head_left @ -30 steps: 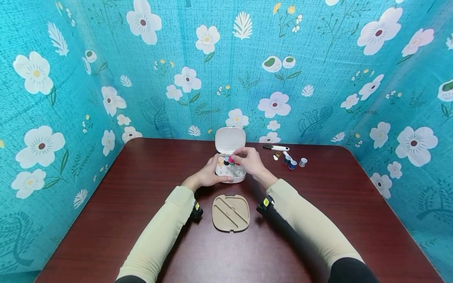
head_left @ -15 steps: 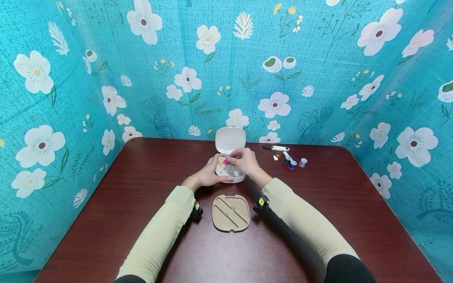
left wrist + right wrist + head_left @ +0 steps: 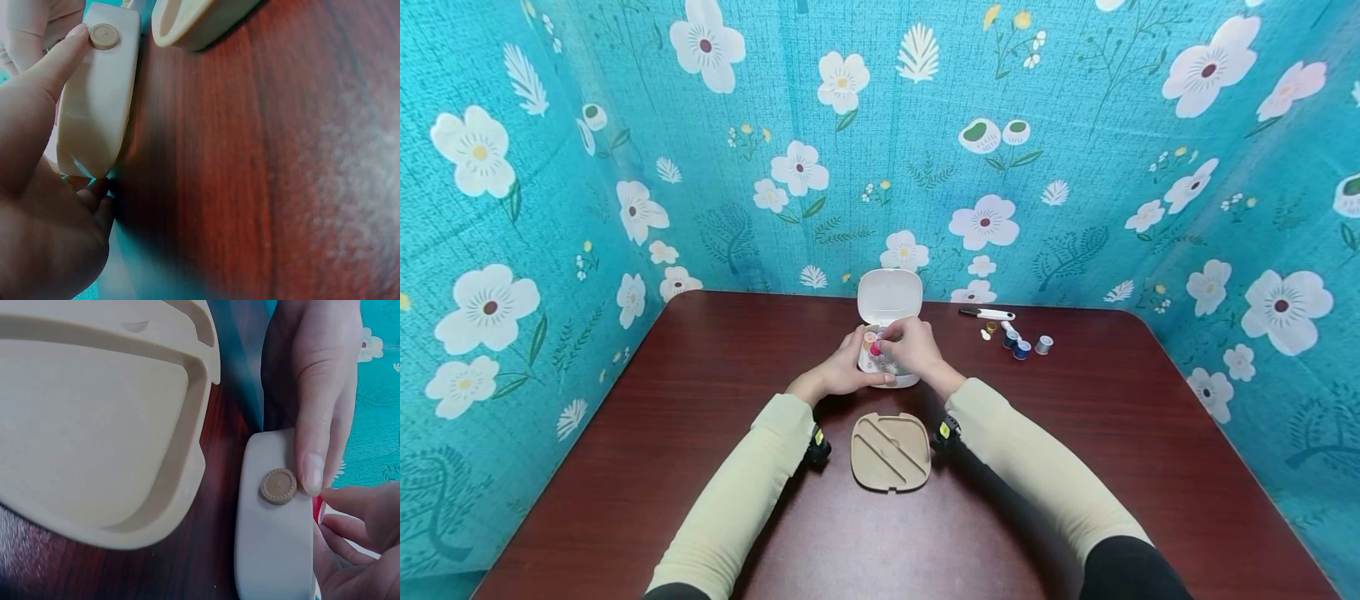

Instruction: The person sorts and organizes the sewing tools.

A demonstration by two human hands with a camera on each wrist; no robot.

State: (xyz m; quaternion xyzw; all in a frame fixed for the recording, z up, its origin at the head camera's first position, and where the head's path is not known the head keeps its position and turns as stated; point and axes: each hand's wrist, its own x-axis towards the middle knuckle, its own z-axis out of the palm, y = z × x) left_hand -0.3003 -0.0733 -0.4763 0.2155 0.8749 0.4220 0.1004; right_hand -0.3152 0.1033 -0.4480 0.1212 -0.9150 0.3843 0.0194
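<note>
A small white box (image 3: 890,293) stands at the back of the table with its lid raised. My left hand (image 3: 842,371) grips its left side, the thumb along the front wall beside a round tan knob (image 3: 279,486). With thumb and fingers, my right hand (image 3: 913,346) pinches a pink thread spool (image 3: 876,350) over the pegged inside of the box. Just behind that spool, a pale yellow spool (image 3: 869,337) sits in the back left corner. My right hand hides much of the interior, including the other spools there.
In front of the box lies a tan divided tray (image 3: 891,454). To the right are two blue spools (image 3: 1022,351), a grey spool (image 3: 1044,343), a slim black-and-white tool (image 3: 988,314) and small yellow and white pieces. Flowered cloth hangs behind the table.
My right hand has carried the pink spool left, then slightly toward the front, inside the box. My left hand has stayed on the box.
</note>
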